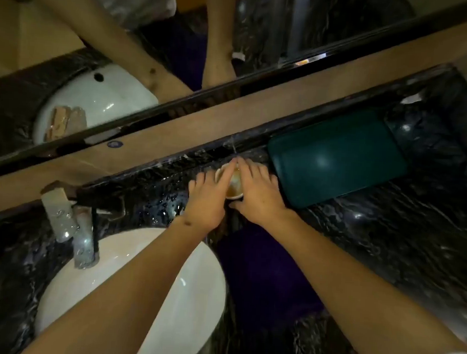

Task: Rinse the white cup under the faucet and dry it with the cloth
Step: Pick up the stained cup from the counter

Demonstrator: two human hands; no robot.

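A small white cup (234,186) with a brownish stained inside stands on the dark marble counter (388,243), near its back edge. My left hand (207,200) wraps its left side, fingers over the rim. My right hand (256,192) holds its right side, fingers curled over the top. Both hands touch the cup. The metal faucet (71,231), wet with drops, stands at the left over the white sink basin (196,293); no water stream shows. I see no cloth.
A dark green tray (338,159) lies on the counter just right of my hands. A mirror (124,58) runs along the back and reflects my arms and the basin. Water drops lie on the counter between faucet and cup.
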